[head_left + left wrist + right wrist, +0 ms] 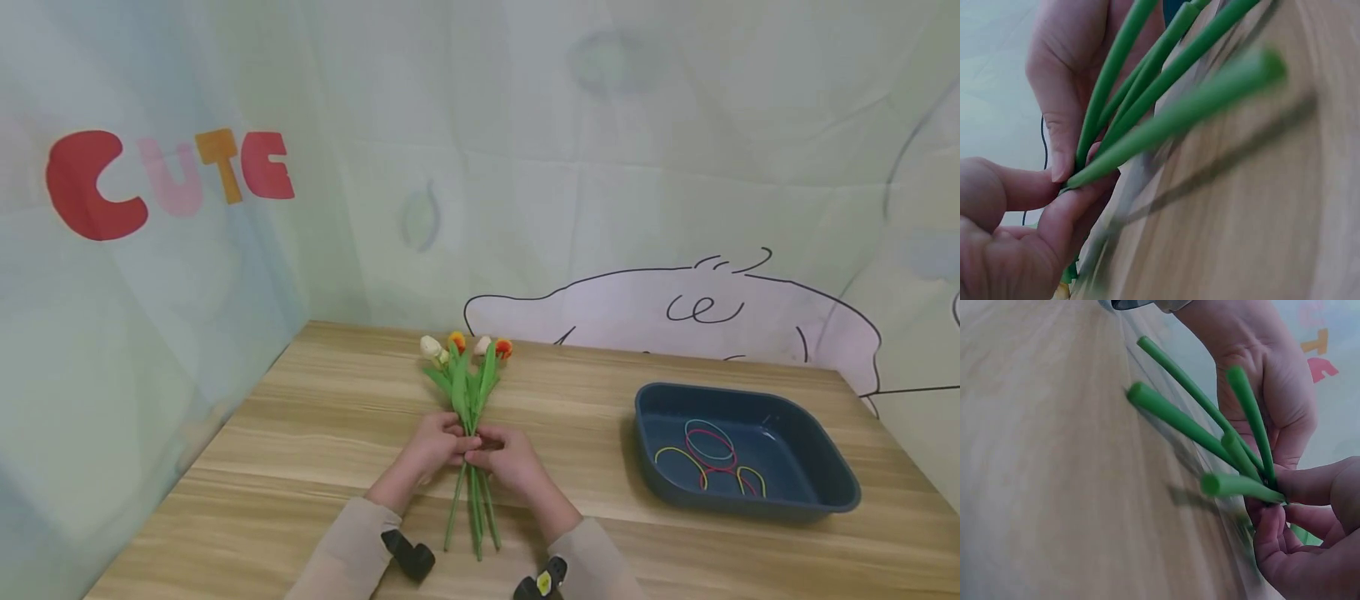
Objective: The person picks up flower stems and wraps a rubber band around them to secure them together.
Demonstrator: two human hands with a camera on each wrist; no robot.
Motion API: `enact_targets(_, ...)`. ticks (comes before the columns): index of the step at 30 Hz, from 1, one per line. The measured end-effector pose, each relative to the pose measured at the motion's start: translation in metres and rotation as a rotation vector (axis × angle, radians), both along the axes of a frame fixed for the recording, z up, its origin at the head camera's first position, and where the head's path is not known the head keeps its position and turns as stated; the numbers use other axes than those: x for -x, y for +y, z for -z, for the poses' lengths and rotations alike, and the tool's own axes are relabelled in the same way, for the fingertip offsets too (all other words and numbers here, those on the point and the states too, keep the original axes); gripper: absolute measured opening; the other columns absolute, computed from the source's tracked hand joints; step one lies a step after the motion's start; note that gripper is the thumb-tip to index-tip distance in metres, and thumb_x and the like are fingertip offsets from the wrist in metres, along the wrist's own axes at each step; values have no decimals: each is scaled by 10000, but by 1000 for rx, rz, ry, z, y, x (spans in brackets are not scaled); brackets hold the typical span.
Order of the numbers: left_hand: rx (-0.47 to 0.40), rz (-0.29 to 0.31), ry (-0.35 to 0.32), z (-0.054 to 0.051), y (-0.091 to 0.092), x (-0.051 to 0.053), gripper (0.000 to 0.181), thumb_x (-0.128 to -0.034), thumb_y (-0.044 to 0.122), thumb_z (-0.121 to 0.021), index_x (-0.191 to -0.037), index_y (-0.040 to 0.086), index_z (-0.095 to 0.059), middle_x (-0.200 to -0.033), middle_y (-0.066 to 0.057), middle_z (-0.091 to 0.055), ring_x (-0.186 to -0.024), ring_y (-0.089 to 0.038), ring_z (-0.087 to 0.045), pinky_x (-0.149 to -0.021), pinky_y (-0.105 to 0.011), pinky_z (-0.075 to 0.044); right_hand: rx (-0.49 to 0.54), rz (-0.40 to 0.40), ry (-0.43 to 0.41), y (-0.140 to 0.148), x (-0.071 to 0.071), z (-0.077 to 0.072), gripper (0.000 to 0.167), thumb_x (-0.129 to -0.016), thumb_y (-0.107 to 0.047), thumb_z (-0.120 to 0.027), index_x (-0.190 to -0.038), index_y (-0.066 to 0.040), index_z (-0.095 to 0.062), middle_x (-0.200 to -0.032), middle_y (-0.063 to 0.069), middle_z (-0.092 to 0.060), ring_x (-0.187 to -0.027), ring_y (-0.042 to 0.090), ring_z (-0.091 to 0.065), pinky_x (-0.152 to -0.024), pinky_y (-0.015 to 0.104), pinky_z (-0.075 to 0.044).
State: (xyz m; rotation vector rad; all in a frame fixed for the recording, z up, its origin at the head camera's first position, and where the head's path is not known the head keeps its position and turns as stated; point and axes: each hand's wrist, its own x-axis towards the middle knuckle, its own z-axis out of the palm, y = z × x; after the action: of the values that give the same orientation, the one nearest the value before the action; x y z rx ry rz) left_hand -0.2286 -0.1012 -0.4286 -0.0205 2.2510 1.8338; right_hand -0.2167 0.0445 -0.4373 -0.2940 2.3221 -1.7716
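Observation:
A bunch of tulips [463,392] with white, pale pink and orange heads lies over the wooden table, heads pointing away from me. My left hand [435,442] pinches the green stems from the left between thumb and fingers. From the right, my right hand [513,458] pinches the bunch at the same spot, its fingertips meeting the left hand's. Below the grip the stems [1179,422] fan out in the right wrist view. A thin dark line crosses the stems at the fingertips in the left wrist view; what it is, I cannot tell.
A dark blue basin [750,502] stands at the right of the table [315,467]. Inside it lie several thin coloured bands [711,433], teal, pink and yellow. Printed cloth walls [525,208] rise behind the table and at its left.

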Motion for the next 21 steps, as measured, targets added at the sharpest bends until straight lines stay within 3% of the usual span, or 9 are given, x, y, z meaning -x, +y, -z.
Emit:
enact_targets(6, -34, -6, -11, -3, 0, -1, 295, -866, -67, -628, -1145, -141, -571, -924, -169, -682, -715, -137, -644, -658, -266, -616, -41, -1, 41, -2, -2, -4, 424, -839, -56, -726, -1243, 18, -618, -1067, 158, -698, -895, 190, -648, -756, 287, -580)
enact_targets(11, -79, -15, -16, -8, 1, -2, 273, -855, -64, -623, -1117, -125, -582, -916, -153, -676, -696, -117, -631, -640, -236, -599, -52, 7, 93, -2, -4, -7, 459, -835, -35, -724, -1266, 44, -587, -1059, 189, -690, -873, 215, -667, -735, 298, -599)
enact_targets(14, -126, -7, -6, -12, 1, -3, 291, -849, -83, -603, -1131, -143, -564, -972, -191, -682, -717, -121, -638, -651, -226, -599, -57, 24, 134, -3, -5, -10, 456, -822, -13, -729, -1254, 44, -596, -1076, 205, -654, -866, 235, -667, -717, 290, -608)
enact_targets(21, -255, 36, 17, -14, 4, -6, 363, -852, -133, -545, -1204, -197, -486, -1130, -313, -627, -790, -160, -674, -696, -241, -617, -162, 60, 204, -1, -11, -21, 474, -800, -96, -776, -1243, -16, -627, -1008, 108, -598, -827, 191, -555, -615, 213, -534)
